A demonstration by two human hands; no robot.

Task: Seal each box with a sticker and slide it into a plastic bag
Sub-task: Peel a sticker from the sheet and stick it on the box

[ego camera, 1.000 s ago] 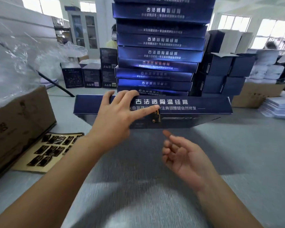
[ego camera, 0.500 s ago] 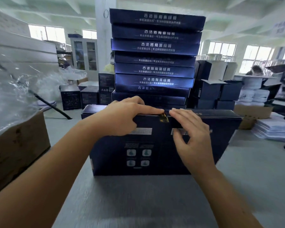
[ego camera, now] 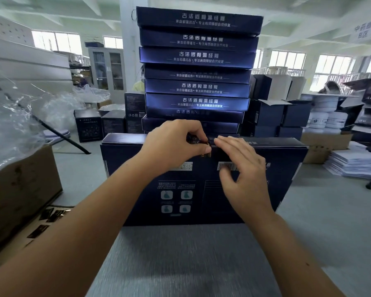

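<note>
Head view, and the box (ego camera: 137, 189) stands on its long edge on the grey table (ego camera: 180, 264), broad printed face turned to the camera, barcode and four little icons showing. It sits right in the middle, just in front of the tall stack (ego camera: 198, 86) of matching dark-blue boxes.

Both hands are up at the top edge. The left hand (ego camera: 174, 144) has its fingers curled, thumb and fingertips pinching the sticker (ego camera: 196, 140), a small dark one with a glint of gold. The sticker sits at the middle of the top edge, folded over onto the front face. How much of it is stuck down I cannot tell, because the fingers cover it.

The right hand (ego camera: 242, 166) lies flatter, holding nothing. Its fingers are nearly straight, with the tips on the top edge just right of the sticker and almost touching the left thumb. Its thumb is spread down over the front face beside the barcode.

Off to the left, a brown carton (ego camera: 19, 189) holds crumpled clear plastic (ego camera: 9, 129). At its foot lies a sticker sheet (ego camera: 45, 221), partly behind the left forearm. Far right, piles of white paper (ego camera: 356, 163) sit on the table's edge.
</note>
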